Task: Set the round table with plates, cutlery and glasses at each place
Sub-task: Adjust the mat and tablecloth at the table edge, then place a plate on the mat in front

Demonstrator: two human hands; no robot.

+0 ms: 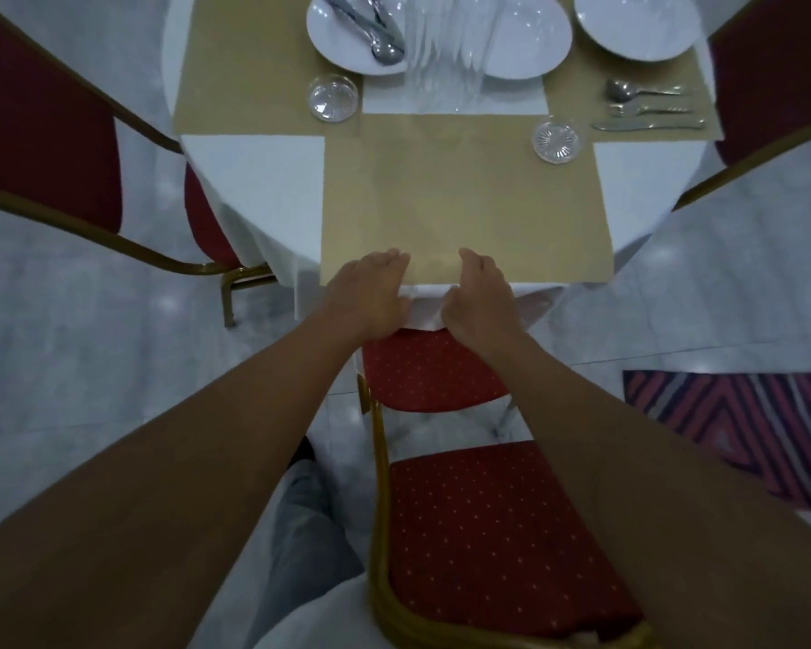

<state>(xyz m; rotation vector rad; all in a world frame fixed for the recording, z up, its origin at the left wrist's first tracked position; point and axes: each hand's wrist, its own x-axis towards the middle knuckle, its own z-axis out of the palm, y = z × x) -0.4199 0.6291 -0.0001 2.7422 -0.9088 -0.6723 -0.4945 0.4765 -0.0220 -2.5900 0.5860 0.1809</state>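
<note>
While hands rest, plates lie beyond.

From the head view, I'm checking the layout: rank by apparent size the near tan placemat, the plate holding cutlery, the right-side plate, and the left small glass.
1. Near tan placemat, though nearness inflates it.
2. Plate holding cutlery.
3. Right-side plate, partly cropped, so unsure against 2.
4. Left small glass.

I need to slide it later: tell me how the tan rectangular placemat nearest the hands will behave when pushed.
The tan rectangular placemat looks thin and flat, so probably light and floppy. Lying on the white tablecloth, it may drag or wrinkle the cloth. Nothing rests on it, so it likely slides easily.
</note>
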